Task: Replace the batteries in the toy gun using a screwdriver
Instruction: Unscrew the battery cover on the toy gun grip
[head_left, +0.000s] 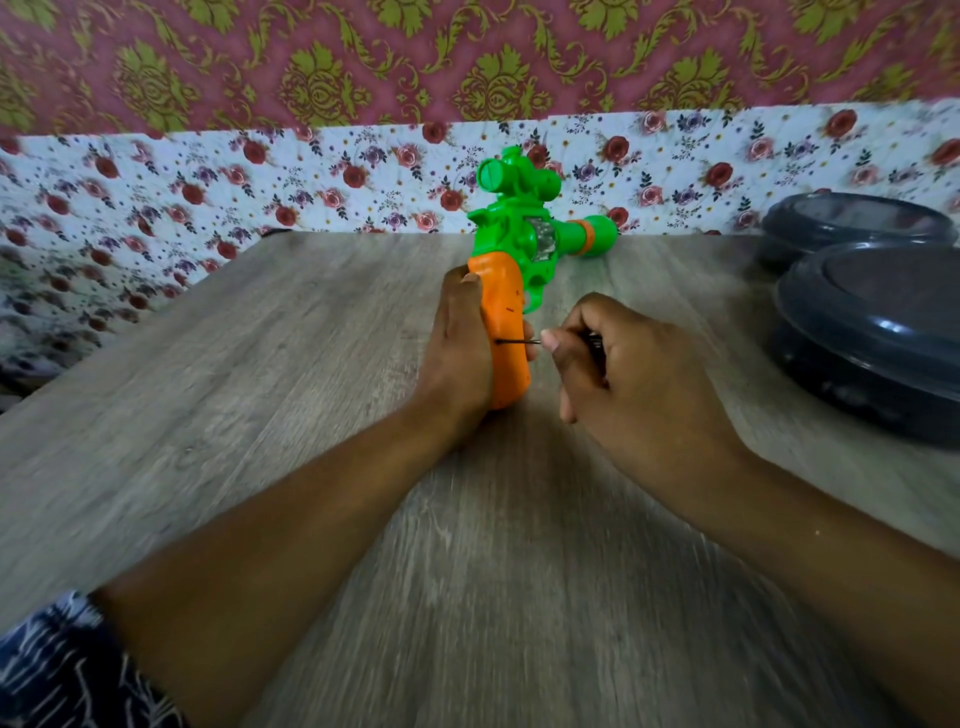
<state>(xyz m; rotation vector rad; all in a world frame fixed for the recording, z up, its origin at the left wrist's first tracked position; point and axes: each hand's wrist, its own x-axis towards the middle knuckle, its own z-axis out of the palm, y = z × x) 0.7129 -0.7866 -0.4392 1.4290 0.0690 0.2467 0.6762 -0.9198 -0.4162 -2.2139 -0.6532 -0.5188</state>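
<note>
toy gun (519, 244) is gripped at the orange grip (506, 332) by left hand (460, 343); screwdriver (519, 341) is pinched in right hand (628, 374) fingers. likely light, smooth hollow plastic; best clamped at the grip.

Left hand (460, 348) holds orange grip of toy gun (511, 291) on wood table (260, 415). Right hand (628, 374) pokes screwdriver (519, 341) into grip. Two dark bowls (878, 332) at right.

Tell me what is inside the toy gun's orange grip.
Only the screwdriver tip enters the grip of the toy gun. The closed shell and the left hand hide any batteries.
</note>
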